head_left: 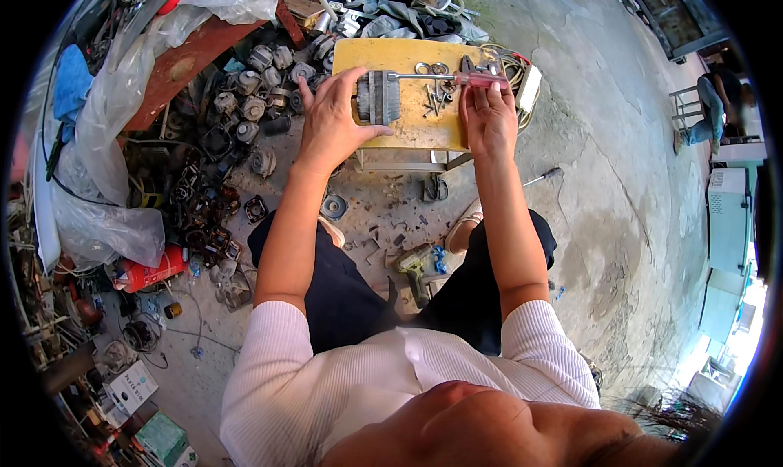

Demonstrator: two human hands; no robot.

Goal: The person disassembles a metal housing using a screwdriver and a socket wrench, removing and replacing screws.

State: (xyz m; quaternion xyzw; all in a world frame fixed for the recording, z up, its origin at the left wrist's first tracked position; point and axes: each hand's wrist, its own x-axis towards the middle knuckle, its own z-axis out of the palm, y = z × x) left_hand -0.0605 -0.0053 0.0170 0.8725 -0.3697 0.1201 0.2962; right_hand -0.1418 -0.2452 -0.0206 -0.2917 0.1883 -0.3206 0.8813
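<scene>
A grey finned motor body (378, 100) sits on a small yellow-topped table (359, 53). My left hand (333, 115) is around its left and near side, the thumb along the near edge and the fingers on top. In my right hand (491, 118) is the reddish clear handle of a screwdriver (479, 79). Its long metal shaft points left, and the tip meets the upper right side of the motor body. Beyond and beside the shaft lie metal rings (431, 68) and several loose bolts (432, 101). Pliers (467, 64) lie partly behind the screwdriver handle.
Motor parts (249, 108) are heaped on the floor to the left, beside plastic sheeting (122, 226). A green cordless drill (414, 273) lies between my feet among scraps. A white power strip (529, 88) with cables is at the table's right. Another person (718, 100) is far right.
</scene>
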